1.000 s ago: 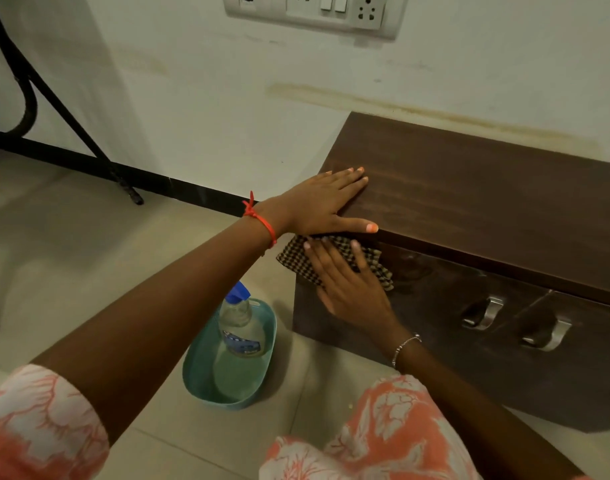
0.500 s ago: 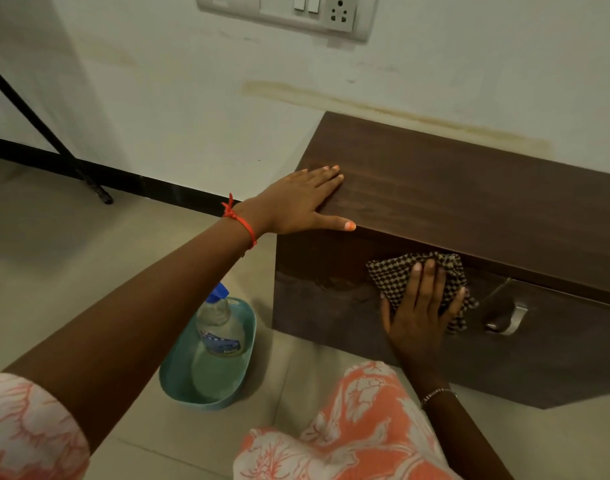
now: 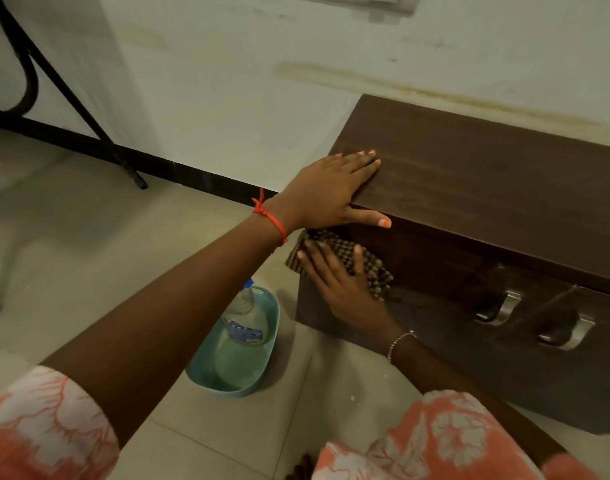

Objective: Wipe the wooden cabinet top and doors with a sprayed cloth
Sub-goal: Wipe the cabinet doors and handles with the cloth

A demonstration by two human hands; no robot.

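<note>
Since half a second ago our right hand [image 3: 345, 289] has swept the brown-and-cream checked cloth [image 3: 357, 261] back from beside the door handles to the left end of the dark brown wooden cabinet [image 3: 487, 188], while our left hand [image 3: 331, 192] has stayed braced on the top corner. The cloth now lies crumpled against the upper left part of the cabinet front, just under the top's edge and directly below our left thumb, with one corner hanging past the cabinet's left side. Our right hand lies flat on it, fingers spread wide and pressing it to the wood rather than pinching it. Our left hand holds nothing: its palm and fingers rest together on the cabinet top and the thumb hooks down over the front edge. The cabinet has a matte, streaky wood grain, and two curved silver metal handles [image 3: 535, 317] sit on the doors to the right of the cloth. On the tiled floor just left of the cabinet, a clear plastic spray bottle with a blue cap [image 3: 244, 320] lies in a teal oval plastic tub [image 3: 199, 372]. The bottle carries a blue and white label, but we cannot read its writing.
</note>
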